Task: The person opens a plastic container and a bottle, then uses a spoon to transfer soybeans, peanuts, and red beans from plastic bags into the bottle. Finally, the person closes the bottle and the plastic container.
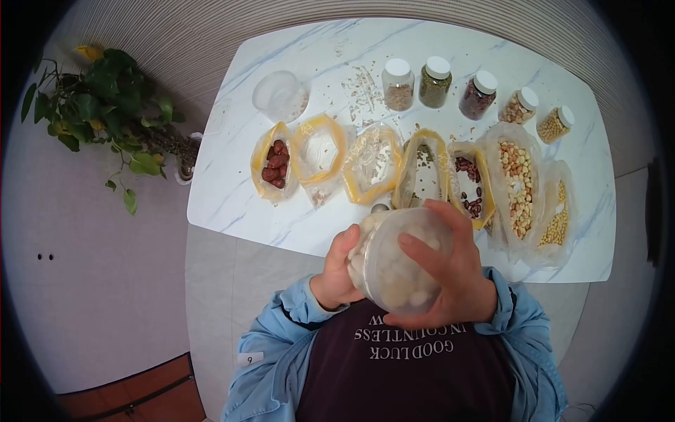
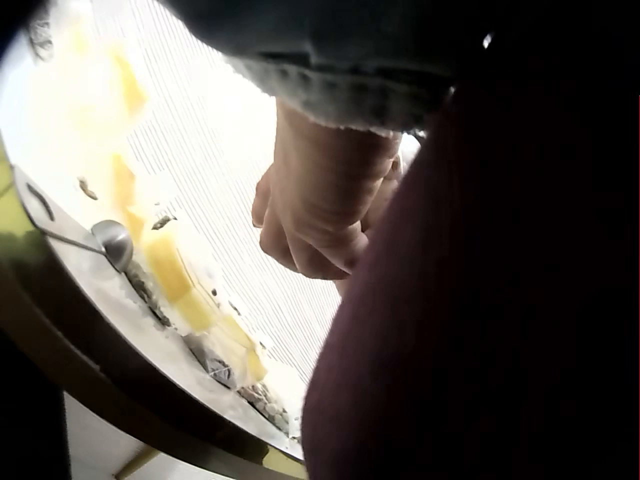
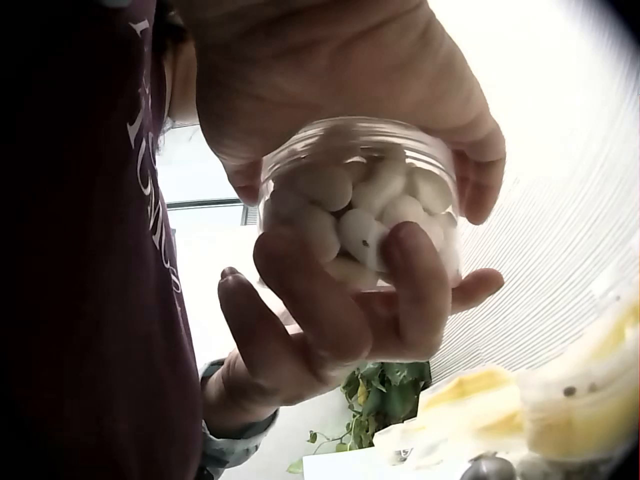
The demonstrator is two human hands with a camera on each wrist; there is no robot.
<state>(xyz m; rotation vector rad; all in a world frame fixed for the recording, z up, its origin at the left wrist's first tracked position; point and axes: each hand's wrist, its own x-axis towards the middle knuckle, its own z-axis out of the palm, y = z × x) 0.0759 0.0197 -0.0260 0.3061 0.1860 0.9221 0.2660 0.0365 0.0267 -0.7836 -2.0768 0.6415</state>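
Note:
A clear jar of whitish rounded pieces [image 3: 360, 235] is held tilted in front of the chest, its translucent lid [image 1: 404, 271] facing the head camera. Around the jar's side and underside curl the fingers of my left hand [image 1: 336, 273] [image 3: 330, 330]. My right hand [image 1: 464, 271] [image 3: 340, 75] grips the lid from the other side, fingers spread around its rim and one across its top. In the left wrist view, my left hand [image 2: 325, 200] is partly hidden by the dark shirt, and the jar can hardly be made out.
Opened bags stand across the white table [image 1: 281, 235], holding red dates [image 1: 275, 165], dark beans [image 1: 470, 197], nuts [image 1: 517, 190] and yellow grains [image 1: 555, 228]. Several white-lidded jars [image 1: 436, 83] line the back. A clear tub [image 1: 278, 95] lies back left; a metal spoon [image 2: 113, 243] rests near the front edge.

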